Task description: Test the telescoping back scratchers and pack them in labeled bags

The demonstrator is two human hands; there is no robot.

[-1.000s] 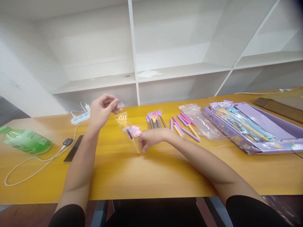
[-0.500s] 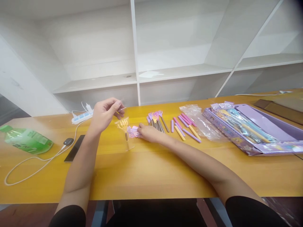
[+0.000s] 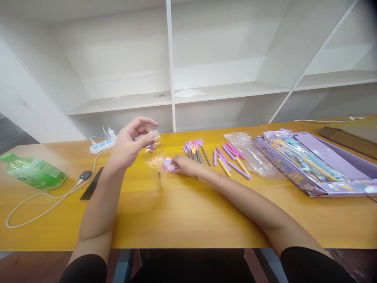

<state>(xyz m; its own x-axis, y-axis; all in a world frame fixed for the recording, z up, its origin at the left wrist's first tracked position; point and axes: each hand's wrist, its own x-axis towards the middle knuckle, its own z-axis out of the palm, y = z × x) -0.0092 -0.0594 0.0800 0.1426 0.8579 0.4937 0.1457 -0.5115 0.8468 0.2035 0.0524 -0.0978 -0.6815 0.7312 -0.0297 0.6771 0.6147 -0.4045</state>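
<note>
My left hand (image 3: 134, 139) is raised above the table and grips the top of a clear plastic bag (image 3: 156, 139) between thumb and fingers, the other fingers loosely curled. In the bag hangs a yellow hand-shaped back scratcher (image 3: 156, 161) with a short metal rod, somewhat blurred. Right beside it, my right hand (image 3: 184, 165) has its fingertips pinched on small pink and purple printed cards (image 3: 168, 165) lying on the table. Just beyond that hand lies a bunch of back scratchers (image 3: 193, 147) with purple, pink and yellow heads and metal rods.
Purple, pink and yellow handle tubes (image 3: 231, 157) lie right of centre, near empty clear bags (image 3: 250, 153). A purple display box (image 3: 297, 177) with wrapped scratchers stands at right. At left are a green bottle (image 3: 35, 173), a dark phone (image 3: 92, 184), a cable and a power strip (image 3: 103, 145).
My left hand has turned, its fingers stretching out further, and the clear bag's top now shows opened out at the fingers. My right hand has stayed at the cards.
</note>
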